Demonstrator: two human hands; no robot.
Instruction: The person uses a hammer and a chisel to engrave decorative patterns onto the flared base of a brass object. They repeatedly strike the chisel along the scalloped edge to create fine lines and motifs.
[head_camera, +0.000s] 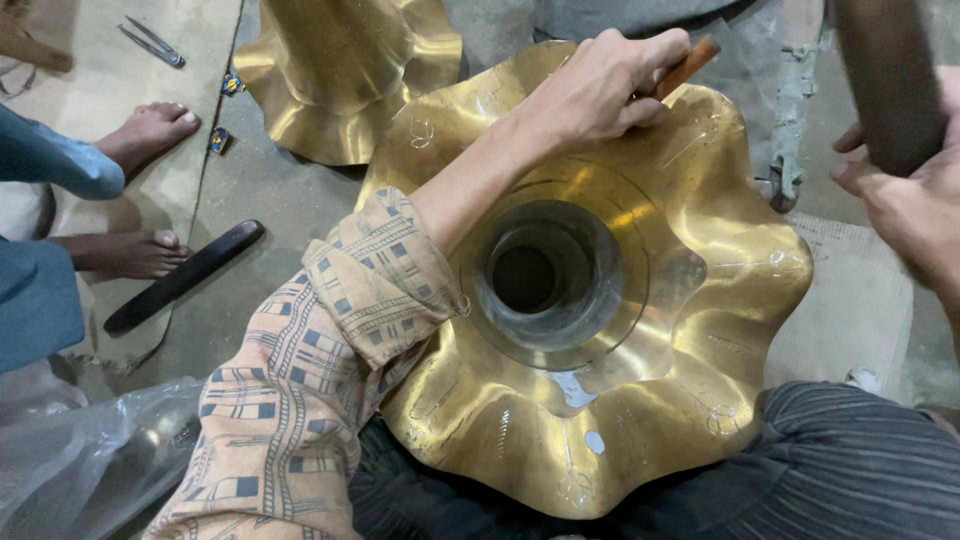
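Brass bowl (640, 330), wavy-rimmed, large, centre to right of frame, resting against striped dark trousers (840, 460) at lower edge. Round grey opening (545, 275) at its centre, dark inside, contents not discernible. Scribed line marks and small pale patches visible on polished surface. Second brass piece (345, 75) of like wavy form at upper centre, just beyond the first, partly cut off by top edge.

Concrete floor (270, 200), grey and dusty. Pale mat (110, 90) at upper left with metal dividers (150, 42) lying on it. Dark flat bar (183, 276) on floor at left, near two bare feet (150, 130) of another person in blue clothing. Clear plastic sheet (80, 450) at lower left. Pale cloth pad (850, 310) on floor at right of bowl.

Left hand (600, 85), patterned sleeve rolled at forearm, upper centre, fingers closed around wooden handle (687, 66), held over far rim of bowl. Working end of tool hidden under hand.

Right hand (905, 200) at right edge, fingers curled around dark cylindrical shaft (890, 80) rising out of top of frame. Clear of bowl.
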